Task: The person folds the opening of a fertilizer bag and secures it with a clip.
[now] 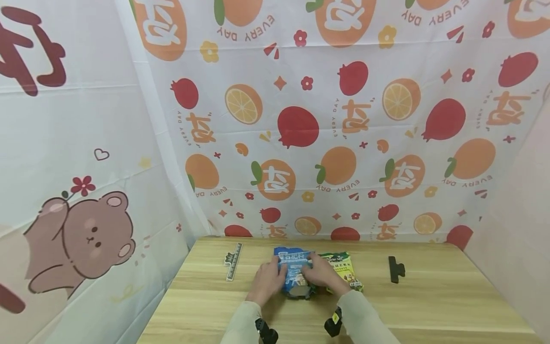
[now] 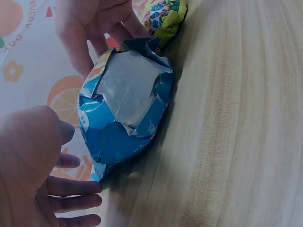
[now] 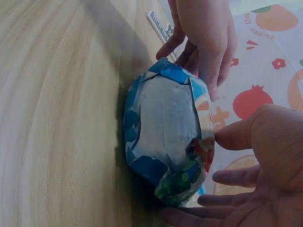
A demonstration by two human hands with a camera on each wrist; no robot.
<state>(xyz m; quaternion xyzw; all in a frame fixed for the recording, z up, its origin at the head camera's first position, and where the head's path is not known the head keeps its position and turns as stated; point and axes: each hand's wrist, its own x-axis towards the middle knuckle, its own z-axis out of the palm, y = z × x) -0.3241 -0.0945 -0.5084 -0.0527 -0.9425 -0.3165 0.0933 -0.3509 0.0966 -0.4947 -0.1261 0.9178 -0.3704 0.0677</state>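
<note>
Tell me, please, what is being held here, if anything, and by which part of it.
The blue packet, apparently steadied by its two sides between the left hand and the right hand.

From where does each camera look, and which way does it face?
Head: worn on the head, facing forward and down over the pale wooden table; left hand, right hand and both cream sleeves show.
Left wrist: at that wrist, facing the pale end of the glossy blue bag; both hands show.
Right wrist: at that wrist, facing the same end; both hands show.
The wrist views share that pale end.
</note>
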